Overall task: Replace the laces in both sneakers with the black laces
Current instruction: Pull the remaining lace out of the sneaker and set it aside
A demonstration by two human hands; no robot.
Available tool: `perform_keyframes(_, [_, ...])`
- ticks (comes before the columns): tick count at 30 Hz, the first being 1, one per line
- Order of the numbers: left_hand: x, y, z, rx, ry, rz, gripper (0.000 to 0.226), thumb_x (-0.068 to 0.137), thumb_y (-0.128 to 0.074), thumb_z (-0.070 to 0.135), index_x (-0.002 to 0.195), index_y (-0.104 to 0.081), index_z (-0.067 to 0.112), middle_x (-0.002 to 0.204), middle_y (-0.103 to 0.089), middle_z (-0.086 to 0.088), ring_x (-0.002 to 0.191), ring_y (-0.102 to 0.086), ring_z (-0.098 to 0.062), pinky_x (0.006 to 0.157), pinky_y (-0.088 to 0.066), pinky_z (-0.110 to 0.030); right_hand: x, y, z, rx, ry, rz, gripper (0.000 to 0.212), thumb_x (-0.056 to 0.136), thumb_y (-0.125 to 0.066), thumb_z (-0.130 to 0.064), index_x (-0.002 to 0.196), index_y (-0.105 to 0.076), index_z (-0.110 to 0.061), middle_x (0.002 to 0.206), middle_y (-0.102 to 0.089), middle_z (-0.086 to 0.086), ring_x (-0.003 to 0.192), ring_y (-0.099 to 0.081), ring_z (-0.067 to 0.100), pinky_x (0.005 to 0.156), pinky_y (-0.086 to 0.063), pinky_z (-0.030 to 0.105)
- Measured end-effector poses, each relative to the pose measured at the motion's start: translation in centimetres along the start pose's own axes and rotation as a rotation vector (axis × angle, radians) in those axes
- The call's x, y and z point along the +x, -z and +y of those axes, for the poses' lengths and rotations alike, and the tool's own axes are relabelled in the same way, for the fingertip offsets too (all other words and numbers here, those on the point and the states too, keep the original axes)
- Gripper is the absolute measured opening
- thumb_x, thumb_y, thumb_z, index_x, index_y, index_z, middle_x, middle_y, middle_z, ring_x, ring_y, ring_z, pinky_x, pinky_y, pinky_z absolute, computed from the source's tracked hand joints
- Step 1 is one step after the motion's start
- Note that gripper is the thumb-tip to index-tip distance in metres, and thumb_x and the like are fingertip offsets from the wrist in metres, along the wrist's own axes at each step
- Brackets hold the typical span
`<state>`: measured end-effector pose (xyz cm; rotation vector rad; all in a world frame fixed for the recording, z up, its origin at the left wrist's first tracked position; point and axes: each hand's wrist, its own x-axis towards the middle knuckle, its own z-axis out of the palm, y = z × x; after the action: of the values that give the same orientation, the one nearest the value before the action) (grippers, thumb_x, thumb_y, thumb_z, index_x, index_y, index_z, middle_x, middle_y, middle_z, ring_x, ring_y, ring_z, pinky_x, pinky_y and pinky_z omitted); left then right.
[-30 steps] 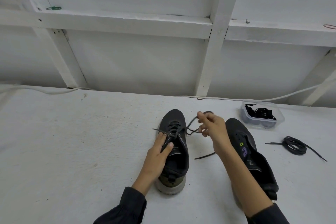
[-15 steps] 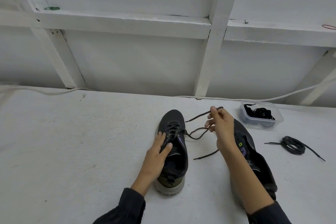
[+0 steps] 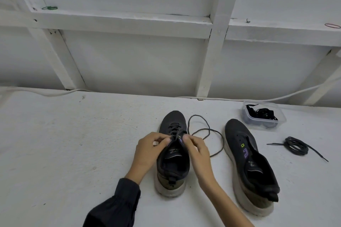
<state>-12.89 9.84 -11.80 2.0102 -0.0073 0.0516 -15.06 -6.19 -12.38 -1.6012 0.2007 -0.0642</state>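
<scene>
Early days, I'd say. The left hand (image 3: pixel 149 150) and right hand (image 3: pixel 198 150) both pinch the gray lace (image 3: pixel 208 129) at the top eyelets of the middle sneaker (image 3: pixel 172 119). Its loose end loops on the table (image 3: pixel 73 143). The other sneaker (image 3: pixel 245 153) sits laceless. 1 coiled black lace (image 3: pixel 295 146) and a tub (image 3: pixel 248 116) of more wait untouched, so 2 relacings look left.

Soft, even, cool light is filling the frame, casting only faint shadows beside the shoes (image 3: pixel 249 162) on the worktop (image 3: pixel 73 143). Wide-angle distortion is bending the beams (image 3: pixel 118 22) near the edges; the lower left corner is blurring slightly.
</scene>
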Motion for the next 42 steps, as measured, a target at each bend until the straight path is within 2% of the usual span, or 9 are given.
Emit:
perform_keyframes(5, [1.6, 0.4, 0.3, 0.295, -0.031, -0.076, 0.009, 0.089, -0.064, 0.039, 0.087, -0.068, 0.031, 0.091, -0.069, 0.017, 0.089, -0.063, -0.005, 0.080, -0.053, -0.032, -0.4, -1.6, 0.5, -0.055, 0.027, -0.044, 0.051, 0.096, -0.058, -0.035, 0.143, -0.048, -0.018, 0.147, -0.044, -0.009, 0.138, -0.037, 0.005, 0.118, -0.028, 0.030])
perform_keyframes(12, [2.9, -0.9, 1.2, 0.588, -0.115, 0.018, 0.023, 0.102, -0.037, 0.039, 0.107, -0.051, 0.021, 0.090, -0.069, 0.004, 0.079, -0.064, -0.022, 0.073, -0.051, -0.039, -0.5, -2.0, 0.6, -0.022, 0.038, -0.059, 0.078, 0.078, -0.055, -0.064, 0.141, -0.051, -0.019, 0.147, -0.049, -0.005, 0.138, -0.039, 0.008, 0.118, -0.029, 0.039])
perform_keyframes(21, [1.7, 0.4, -0.8, 0.076, 0.097, -0.089, 0.022, 0.085, -0.068, 0.048, 0.080, -0.068, 0.026, 0.078, -0.070, 0.010, 0.077, -0.065, -0.009, 0.075, -0.057, -0.033, -0.6, -2.2, 0.7, -0.002, 0.028, -0.033, 0.079, 0.077, -0.057, -0.065, 0.138, -0.053, -0.015, 0.145, -0.051, -0.001, 0.137, -0.041, 0.012, 0.117, -0.031, 0.041])
perform_keyframes(26, [2.0, 0.7, 0.1, 0.010, 0.071, -0.087, 0.016, 0.092, -0.062, 0.027, 0.077, -0.065, 0.023, 0.078, -0.068, 0.006, 0.073, -0.062, -0.015, 0.070, -0.053, -0.034, -0.5, -2.2, 1.1, -0.004, 0.039, -0.036, 0.074, 0.080, -0.057, -0.064, 0.134, -0.055, -0.014, 0.139, -0.054, -0.003, 0.135, -0.043, 0.020, 0.115, -0.032, 0.047])
perform_keyframes(29, [2.7, 1.1, 0.5, 0.051, 0.083, -0.070, 0.018, 0.091, -0.064, 0.033, 0.079, -0.065, 0.019, 0.077, -0.068, 0.006, 0.073, -0.065, -0.021, 0.068, -0.057, -0.039, -0.5, -2.1, 1.3, 0.002, 0.035, -0.051, 0.074, 0.079, -0.057, -0.065, 0.138, -0.053, -0.020, 0.145, -0.051, -0.003, 0.138, -0.041, 0.013, 0.117, -0.031, 0.043])
perform_keyframes(32, [2.6, 1.1, 0.4, 0.137, 0.088, -0.155, 0.028, 0.084, -0.068, 0.049, 0.080, -0.068, 0.021, 0.077, -0.068, 0.010, 0.068, -0.062, -0.010, 0.063, -0.050, -0.026, -0.3, -2.1, 1.3, 0.012, 0.037, -0.056, 0.076, 0.079, -0.057, -0.064, 0.137, -0.054, -0.016, 0.144, -0.051, 0.002, 0.137, -0.041, 0.015, 0.117, -0.031, 0.043])
perform_keyframes(36, [2.6, 1.1, 0.4, 0.076, 0.060, -0.236, 0.018, 0.088, -0.069, 0.034, 0.078, -0.070, 0.019, 0.069, -0.065, 0.012, 0.059, -0.055, 0.005, 0.064, -0.043, -0.018, -0.2, -2.1, 1.5, 0.019, 0.043, -0.065, 0.073, 0.079, -0.058, -0.061, 0.138, -0.054, -0.018, 0.145, -0.051, 0.000, 0.138, -0.041, 0.013, 0.117, -0.031, 0.043])
perform_keyframes(39, [3.2, 1.6, 0.3, 0.044, 0.058, -0.196, 0.018, 0.090, -0.066, 0.033, 0.078, -0.069, 0.021, 0.074, -0.066, 0.011, 0.068, -0.057, -0.002, 0.073, -0.047, -0.027, -0.1, -2.0, 1.8, 0.023, 0.045, -0.075, 0.070, 0.079, -0.059, -0.059, 0.138, -0.054, -0.021, 0.144, -0.052, -0.002, 0.138, -0.041, 0.012, 0.117, -0.032, 0.044])
perform_keyframes(42, [3.8, 1.6, 0.0, 0.077, 0.082, -0.035, 0.022, 0.091, -0.062, 0.045, 0.082, -0.068, 0.026, 0.084, -0.068, 0.010, 0.076, -0.060, -0.013, 0.082, -0.051, -0.039, -0.2, -2.0, 1.7, 0.023, 0.050, -0.097, 0.064, 0.082, -0.060, -0.052, 0.140, -0.053, -0.024, 0.145, -0.051, -0.010, 0.138, -0.040, 0.006, 0.118, -0.031, 0.041])
